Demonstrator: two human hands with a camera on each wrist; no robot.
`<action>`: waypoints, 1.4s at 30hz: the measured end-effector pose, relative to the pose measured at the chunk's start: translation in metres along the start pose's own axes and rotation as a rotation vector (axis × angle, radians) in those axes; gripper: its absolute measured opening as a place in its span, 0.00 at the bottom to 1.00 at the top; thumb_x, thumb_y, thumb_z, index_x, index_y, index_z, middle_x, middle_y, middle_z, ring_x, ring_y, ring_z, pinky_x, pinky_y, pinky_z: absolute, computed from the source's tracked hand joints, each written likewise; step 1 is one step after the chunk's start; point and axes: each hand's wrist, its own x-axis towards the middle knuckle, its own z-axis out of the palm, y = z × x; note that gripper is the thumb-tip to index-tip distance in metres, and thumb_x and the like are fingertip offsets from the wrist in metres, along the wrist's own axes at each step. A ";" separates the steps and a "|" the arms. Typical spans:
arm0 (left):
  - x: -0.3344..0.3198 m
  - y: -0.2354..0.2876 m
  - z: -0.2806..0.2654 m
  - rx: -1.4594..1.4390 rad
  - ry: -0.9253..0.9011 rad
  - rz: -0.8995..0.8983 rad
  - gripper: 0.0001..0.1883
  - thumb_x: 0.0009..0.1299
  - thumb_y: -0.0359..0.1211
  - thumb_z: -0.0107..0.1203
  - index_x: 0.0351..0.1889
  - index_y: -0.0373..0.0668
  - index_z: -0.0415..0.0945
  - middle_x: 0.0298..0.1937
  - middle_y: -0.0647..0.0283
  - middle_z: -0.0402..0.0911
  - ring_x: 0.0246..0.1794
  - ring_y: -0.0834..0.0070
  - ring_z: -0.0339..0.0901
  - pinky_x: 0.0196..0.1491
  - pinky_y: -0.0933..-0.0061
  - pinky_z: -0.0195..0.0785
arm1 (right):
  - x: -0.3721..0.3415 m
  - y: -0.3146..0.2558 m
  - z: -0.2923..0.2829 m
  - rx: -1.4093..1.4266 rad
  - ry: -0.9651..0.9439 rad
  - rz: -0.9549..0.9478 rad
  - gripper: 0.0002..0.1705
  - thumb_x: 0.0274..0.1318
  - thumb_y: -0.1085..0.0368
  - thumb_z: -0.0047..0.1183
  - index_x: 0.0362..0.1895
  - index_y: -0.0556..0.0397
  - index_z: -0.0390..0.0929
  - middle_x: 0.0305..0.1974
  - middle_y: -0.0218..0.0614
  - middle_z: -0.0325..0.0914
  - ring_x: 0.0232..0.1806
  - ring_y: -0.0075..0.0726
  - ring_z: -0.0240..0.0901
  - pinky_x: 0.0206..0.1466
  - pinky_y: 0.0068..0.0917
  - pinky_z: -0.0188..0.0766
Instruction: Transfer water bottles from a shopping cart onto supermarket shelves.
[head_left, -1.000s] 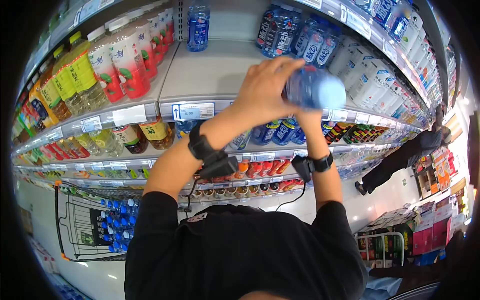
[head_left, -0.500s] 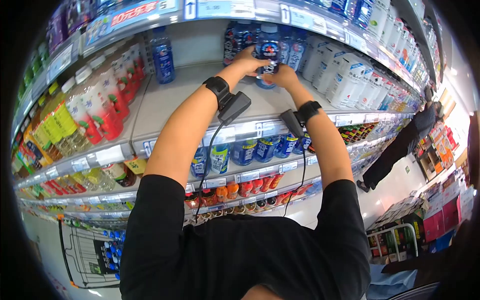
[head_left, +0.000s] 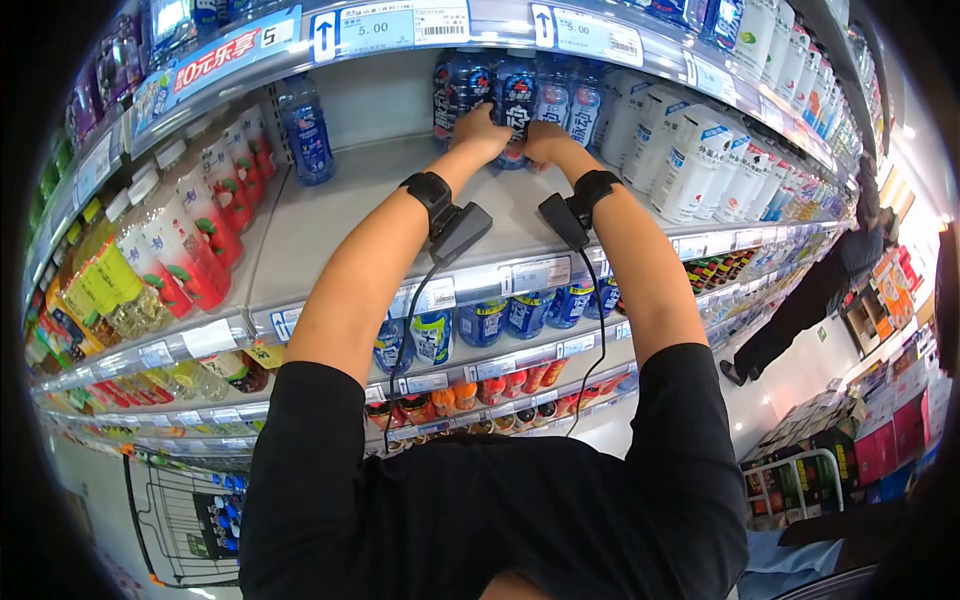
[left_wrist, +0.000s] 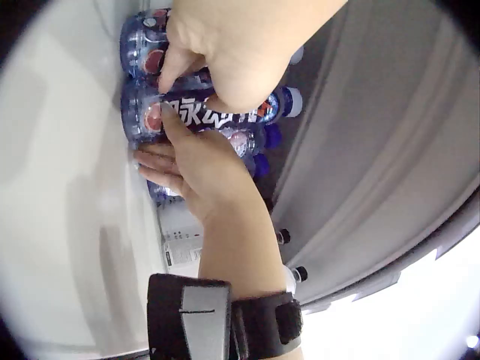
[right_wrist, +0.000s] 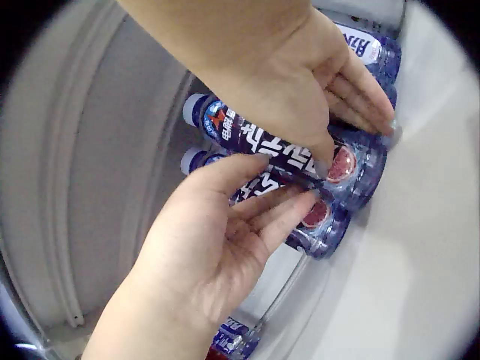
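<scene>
In the head view a dark-labelled blue bottle (head_left: 515,92) stands upright on the shelf, in the front of a group of bottles. My left hand (head_left: 479,135) grips its left side and my right hand (head_left: 551,145) its right side, low down. The left wrist view has the same bottle (left_wrist: 144,112) between my left hand (left_wrist: 225,56) above and my right hand (left_wrist: 214,169) below. Seen from the right wrist, the thumbs of my right hand (right_wrist: 296,94) and left hand (right_wrist: 214,240) lie on the front of the bottle (right_wrist: 217,124). Another dark-labelled bottle adjoins it.
A single blue bottle (head_left: 307,135) stands farther left on the shelf (head_left: 355,215). Pink-and-white bottles (head_left: 190,255) line the left, white packs (head_left: 690,165) the right. Price tags edge the shelf above. A cart (head_left: 165,520) is at lower left; a person (head_left: 820,290) stands at right.
The bottle, first held tilted in front of the shelf, was brought upright among the others and has since moved slightly back and left. Both hands moved with it.
</scene>
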 end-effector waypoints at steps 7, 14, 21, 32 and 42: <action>-0.012 0.013 -0.009 0.010 0.000 0.021 0.38 0.49 0.40 0.56 0.58 0.30 0.60 0.51 0.41 0.71 0.52 0.54 0.71 0.53 0.67 0.65 | 0.001 0.004 -0.006 -0.072 0.079 -0.059 0.26 0.46 0.47 0.55 0.26 0.63 0.78 0.23 0.43 0.78 0.23 0.36 0.77 0.27 0.27 0.73; -0.161 0.037 -0.112 -0.339 -0.151 0.436 0.27 0.58 0.34 0.55 0.56 0.38 0.63 0.47 0.52 0.76 0.37 0.68 0.77 0.39 0.70 0.69 | -0.142 0.013 -0.028 0.754 0.134 -0.583 0.16 0.57 0.63 0.46 0.44 0.61 0.73 0.31 0.37 0.78 0.33 0.28 0.75 0.37 0.22 0.70; -0.361 -0.075 -0.065 -0.578 -0.475 -0.074 0.11 0.60 0.32 0.55 0.39 0.39 0.77 0.28 0.64 0.79 0.26 0.79 0.76 0.31 0.78 0.68 | -0.252 0.027 0.164 1.689 -0.967 -0.795 0.21 0.53 0.56 0.52 0.37 0.65 0.73 0.32 0.47 0.76 0.25 0.38 0.74 0.26 0.27 0.68; -0.763 -0.209 -0.029 0.086 -0.754 -1.109 0.25 0.57 0.49 0.46 0.35 0.35 0.78 0.36 0.48 0.79 0.41 0.53 0.75 0.45 0.56 0.66 | -0.379 -0.091 0.493 0.812 -1.266 -0.301 0.10 0.57 0.64 0.47 0.40 0.57 0.70 0.25 0.37 0.76 0.23 0.23 0.72 0.25 0.18 0.68; -0.975 -0.212 -0.187 -0.089 0.106 -1.344 0.19 0.59 0.47 0.48 0.35 0.43 0.79 0.36 0.52 0.79 0.41 0.55 0.75 0.47 0.62 0.67 | -0.616 -0.265 0.549 0.402 -1.175 -0.983 0.09 0.51 0.63 0.51 0.36 0.54 0.74 0.22 0.34 0.76 0.23 0.27 0.73 0.27 0.26 0.68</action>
